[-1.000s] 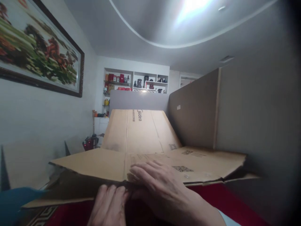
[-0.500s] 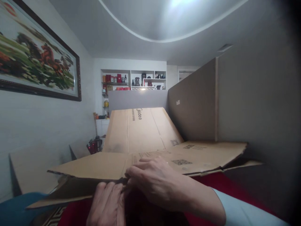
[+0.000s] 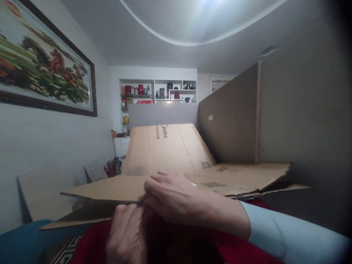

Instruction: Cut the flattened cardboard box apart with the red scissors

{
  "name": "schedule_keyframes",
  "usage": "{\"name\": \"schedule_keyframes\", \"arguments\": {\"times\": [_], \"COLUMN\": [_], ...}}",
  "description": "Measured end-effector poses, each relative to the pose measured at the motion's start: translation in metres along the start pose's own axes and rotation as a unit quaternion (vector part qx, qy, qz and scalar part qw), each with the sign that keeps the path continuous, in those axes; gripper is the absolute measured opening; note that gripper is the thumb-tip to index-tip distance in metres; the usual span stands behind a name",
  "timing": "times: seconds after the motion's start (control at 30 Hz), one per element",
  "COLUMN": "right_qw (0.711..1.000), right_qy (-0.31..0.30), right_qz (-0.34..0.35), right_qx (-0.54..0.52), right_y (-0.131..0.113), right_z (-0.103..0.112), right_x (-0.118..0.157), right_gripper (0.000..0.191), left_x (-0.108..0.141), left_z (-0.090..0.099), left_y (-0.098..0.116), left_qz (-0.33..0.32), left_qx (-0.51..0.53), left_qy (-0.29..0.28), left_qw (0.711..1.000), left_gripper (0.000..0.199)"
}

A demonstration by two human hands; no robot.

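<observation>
Cardboard (image 3: 115, 189), a large flattened carton sheet, lies nearly level in front of the person, its near edge at the middle of the view. The right hand (image 3: 172, 198) lies over that near edge, fingers (image 3: 156, 183) curled on the top face and the thumb out of sight below, so its grip looks clamped on the sheet. The left hand (image 3: 128, 234) comes up from below, knuckles toward the camera, with its fingertips pressed to the underside of the same edge just beside the right hand; whether its grip closes around the board I cannot tell. A pale blue sleeve (image 3: 288, 238) covers the right forearm. A lower flap of the sheet (image 3: 82, 216) hangs down to the left under the top layer. Farther back a second cardboard panel (image 3: 165, 148) with dark printed lettering slopes upward away from the hands, and a tall grey-brown board (image 3: 231, 121) stands upright along the right side. Small square printed codes (image 3: 213, 184) mark the sheet to the right of the right hand. Beneath the hands a red surface (image 3: 90, 244) shows, with something blue (image 3: 22, 242) at the lower left. On the left wall hangs a framed painting (image 3: 46, 69), and shelves (image 3: 158, 93) with red tins and jars fill the far wall.
</observation>
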State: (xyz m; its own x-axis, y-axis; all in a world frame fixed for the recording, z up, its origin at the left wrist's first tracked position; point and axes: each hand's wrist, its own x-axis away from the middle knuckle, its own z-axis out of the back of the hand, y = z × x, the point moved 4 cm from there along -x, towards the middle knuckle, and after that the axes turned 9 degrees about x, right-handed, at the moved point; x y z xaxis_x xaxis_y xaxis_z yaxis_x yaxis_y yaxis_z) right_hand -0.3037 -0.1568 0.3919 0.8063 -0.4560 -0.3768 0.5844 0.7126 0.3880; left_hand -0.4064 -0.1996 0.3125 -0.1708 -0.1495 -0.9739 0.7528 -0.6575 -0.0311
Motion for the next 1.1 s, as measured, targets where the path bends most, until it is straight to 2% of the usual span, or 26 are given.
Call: {"name": "schedule_keyframes", "arguments": {"times": [0.1,0.2,0.27,0.37,0.47,0.67,0.83,0.93,1.1], "right_qw": [1.000,0.997,0.995,0.996,0.997,0.996,0.992,0.989,0.989], "right_qy": [0.011,0.048,0.064,0.059,0.051,0.021,-0.007,-0.009,0.000], "right_qz": [0.017,0.032,0.041,0.034,0.008,-0.039,-0.070,-0.081,-0.053], "right_qx": [0.010,0.045,0.059,0.062,0.064,0.075,0.107,0.122,0.141], "right_y": [-0.005,-0.009,-0.010,-0.007,-0.001,0.005,0.013,0.021,0.031], "right_z": [-0.002,-0.006,-0.009,-0.016,-0.017,0.005,0.027,0.031,0.031], "right_x": [-0.008,-0.017,-0.024,-0.037,-0.046,-0.050,-0.062,-0.072,-0.081], "right_gripper": [0.013,0.005,0.002,0.005,0.007,0.009,0.015,0.016,0.012], "left_x": [0.001,0.004,0.007,0.010,0.006,-0.021,-0.041,-0.049,-0.055], "left_z": [-0.001,-0.001,-0.003,-0.007,-0.009,-0.007,-0.010,-0.013,-0.019], "left_y": [-0.003,-0.011,-0.015,-0.020,-0.023,-0.015,-0.023,-0.031,-0.042], "left_qz": [0.001,0.043,0.030,-0.016,0.006,0.055,0.094,0.107,0.114], "left_qx": [-0.003,0.017,0.021,-0.003,-0.015,0.004,-0.007,-0.004,-0.011], "left_qy": [0.013,0.040,0.055,0.039,0.028,0.035,0.032,0.022,0.023], "left_qw": [1.000,0.998,0.998,0.999,0.999,0.998,0.995,0.994,0.993], "left_gripper": [0.016,0.014,0.017,0.021,0.021,0.016,0.021,0.018,0.021]}}
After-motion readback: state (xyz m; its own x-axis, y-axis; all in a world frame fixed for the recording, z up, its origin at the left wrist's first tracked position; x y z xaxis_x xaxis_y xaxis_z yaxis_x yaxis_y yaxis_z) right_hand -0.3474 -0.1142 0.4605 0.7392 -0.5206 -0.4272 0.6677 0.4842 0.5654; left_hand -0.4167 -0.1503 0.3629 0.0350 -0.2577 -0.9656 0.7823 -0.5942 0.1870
